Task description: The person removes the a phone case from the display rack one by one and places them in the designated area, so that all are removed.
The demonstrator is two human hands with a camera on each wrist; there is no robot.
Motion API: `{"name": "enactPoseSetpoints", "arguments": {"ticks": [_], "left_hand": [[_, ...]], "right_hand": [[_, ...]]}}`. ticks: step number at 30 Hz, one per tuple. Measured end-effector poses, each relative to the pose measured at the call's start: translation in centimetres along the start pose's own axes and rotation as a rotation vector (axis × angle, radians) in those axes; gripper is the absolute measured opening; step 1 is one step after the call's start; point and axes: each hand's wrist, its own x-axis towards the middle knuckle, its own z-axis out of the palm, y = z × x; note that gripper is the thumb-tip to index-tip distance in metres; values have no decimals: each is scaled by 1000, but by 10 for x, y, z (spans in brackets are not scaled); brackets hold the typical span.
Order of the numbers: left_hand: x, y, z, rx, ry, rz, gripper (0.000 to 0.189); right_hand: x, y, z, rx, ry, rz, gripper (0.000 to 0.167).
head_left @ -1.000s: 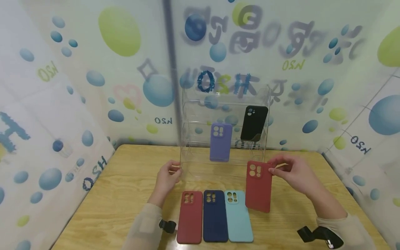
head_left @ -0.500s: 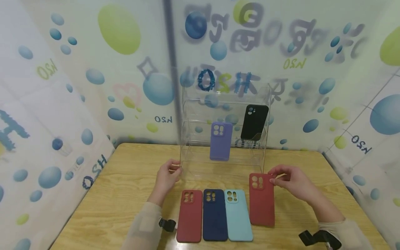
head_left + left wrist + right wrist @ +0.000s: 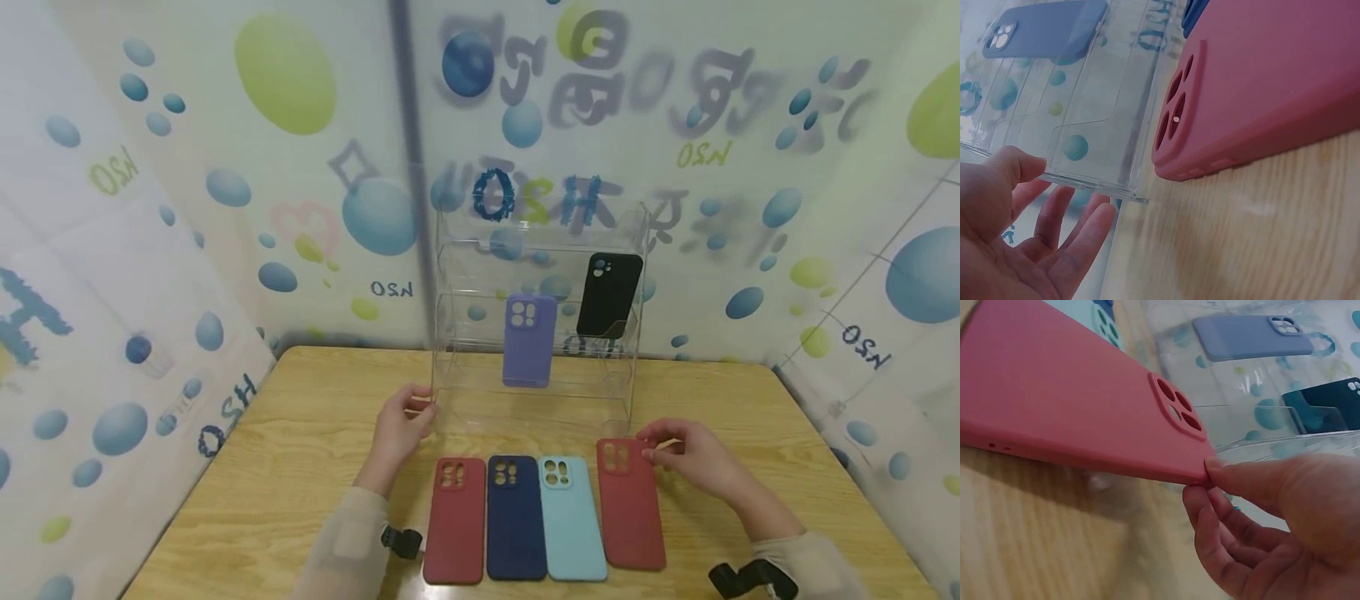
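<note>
At its top right corner, a red phone case [image 3: 632,508] is pinched between thumb and fingers of my right hand [image 3: 690,457]. In the right wrist view that corner of the red phone case [image 3: 1085,400] is raised off the table. Left of it lie a light blue phone case [image 3: 573,525], a navy phone case [image 3: 517,525] and another red phone case [image 3: 455,529], side by side. My left hand [image 3: 401,429] grips the left edge of a clear display stand [image 3: 480,392]; the left wrist view shows thumb and fingers on either side of that edge.
The tiered stand holds a purple phone case [image 3: 528,346] on a lower tier and a black phone case [image 3: 610,296] higher at right. A patterned curtain [image 3: 315,208] hangs behind the wooden table [image 3: 247,467]. Straps with small devices circle both wrists.
My right hand has lowered the red phone case toward the table, right of the light blue one. My left hand stays at the stand.
</note>
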Motion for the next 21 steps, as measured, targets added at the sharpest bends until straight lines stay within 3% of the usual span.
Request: {"name": "enactPoseSetpoints", "arguments": {"ticks": [11,21], "left_hand": [[1,0,0,1,2,-15,19],[1,0,-2,-5,-6,-12,19]], "right_hand": [[7,13,15,-55,-18,6,26],[9,6,20,-70,-23,63,24]]}}
